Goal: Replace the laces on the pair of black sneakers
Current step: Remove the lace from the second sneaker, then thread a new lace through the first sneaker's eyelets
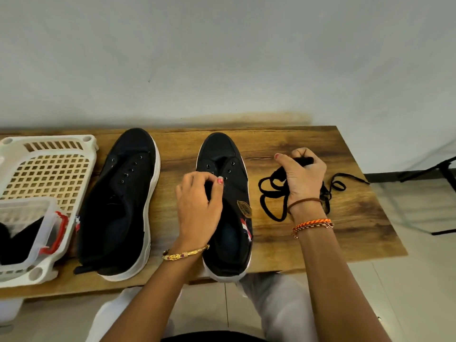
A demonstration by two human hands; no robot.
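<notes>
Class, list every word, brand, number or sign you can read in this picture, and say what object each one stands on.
No text can be read anywhere.
Gold oval badge on the right sneaker: too blurred to read.
Red, white and blue patch on the right sneaker: a pattern, no letters visible.
A similar patch on the left sneaker: no letters visible.
White basket and clear box: no labels visible.

plain pale grey wall [222, 58] fills the upper half, small dark speck on it, brownish smudge just above the tabletop edge. wood-grain tabletop [308, 144] pushed against the wall. light tiled floor [407, 280] to the right and below. black stand legs [441, 174] on the floor at far right. soft even light.
</notes>
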